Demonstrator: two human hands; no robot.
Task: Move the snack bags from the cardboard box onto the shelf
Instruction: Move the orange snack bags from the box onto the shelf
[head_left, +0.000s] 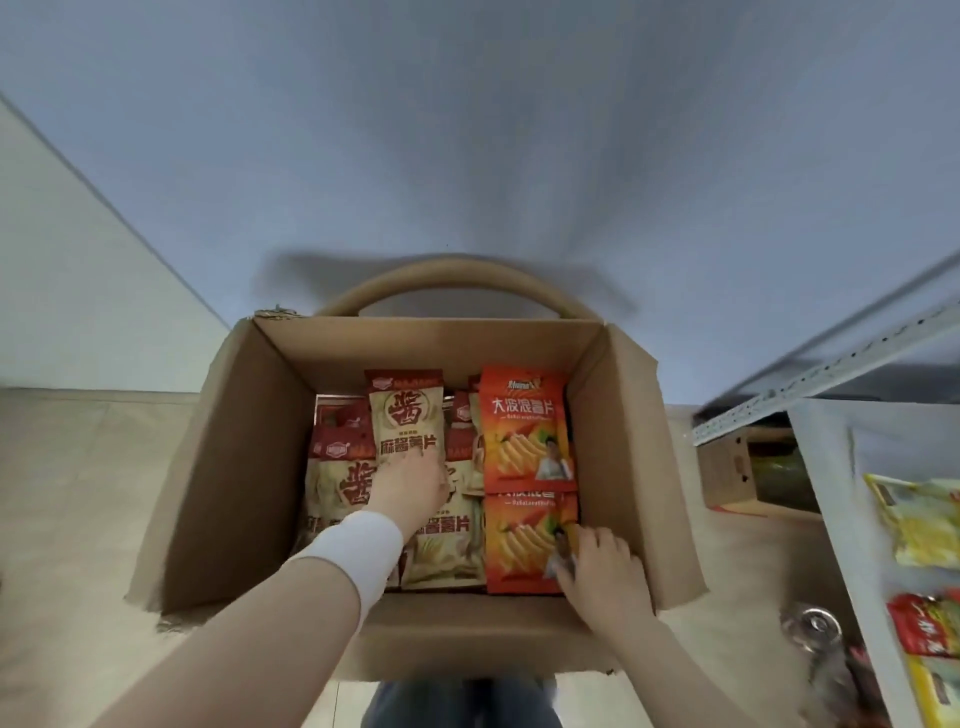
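Both hands reach into the cardboard box (244, 467): left hand (410, 486) grips a beige snack bag (406, 415), right hand (605, 566) pinches an orange snack bag (524, 540).

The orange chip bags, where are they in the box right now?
Head view: two orange chip bags lie along the right side of the cardboard box, beside the beige bags; the right hand touches the nearer one.

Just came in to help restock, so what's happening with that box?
A person is reaching into the open brown cardboard box with both hands. The left hand grips a beige-and-red chip bag; the right hand pinches the corner of the nearer orange chip bag. Many bags remain inside. The white shelf at right already holds some snack packs.
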